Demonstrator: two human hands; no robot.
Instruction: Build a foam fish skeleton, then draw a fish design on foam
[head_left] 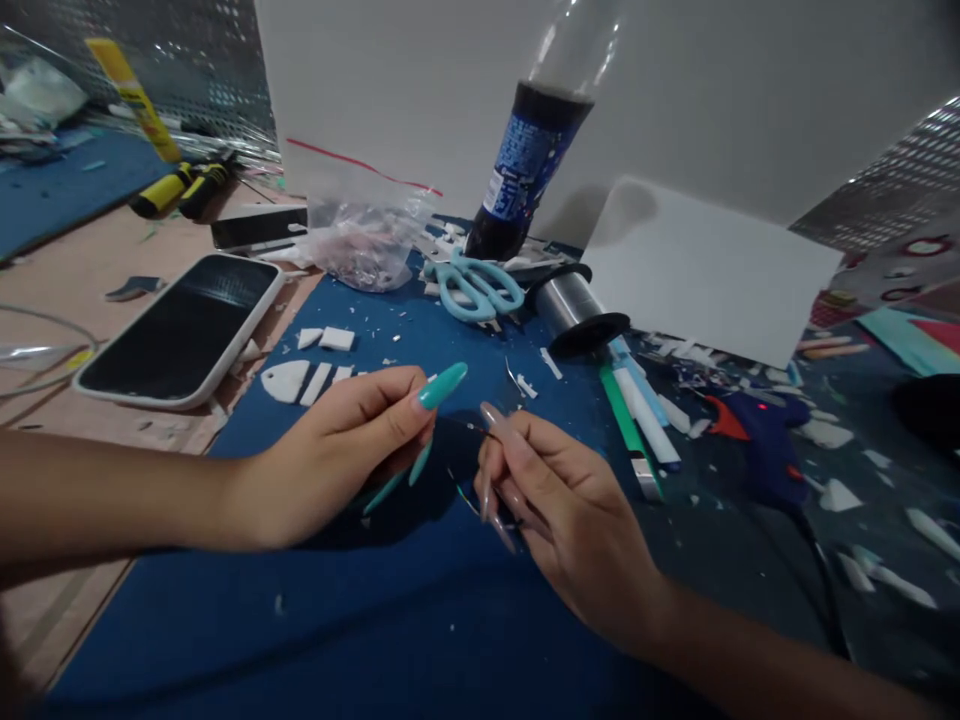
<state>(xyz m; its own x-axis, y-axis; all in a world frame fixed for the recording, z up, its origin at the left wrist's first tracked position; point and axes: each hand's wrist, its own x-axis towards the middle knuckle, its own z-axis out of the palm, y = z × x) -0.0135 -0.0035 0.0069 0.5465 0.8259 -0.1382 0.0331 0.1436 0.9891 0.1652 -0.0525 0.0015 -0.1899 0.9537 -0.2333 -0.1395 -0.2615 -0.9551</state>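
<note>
My left hand point(341, 455) hovers over the blue mat point(390, 620), fingers curled and pinched toward a thin wire point(471, 428) that runs between both hands. My right hand point(555, 505) faces it, fingers closed on the same thin wire, whose ends poke out below the fingertips. The wire is very fine and hard to trace. White foam cut-outs point(300, 380) lie just beyond the left hand.
A phone point(180, 330) lies at the left. Teal scissors point(474, 285), a dark soda bottle point(525, 170), a wire spool point(574, 315), a zip bag point(360, 235), pens point(637, 410) and a blue glue gun point(765, 440) crowd the back. A white sheet point(712, 270) leans at right.
</note>
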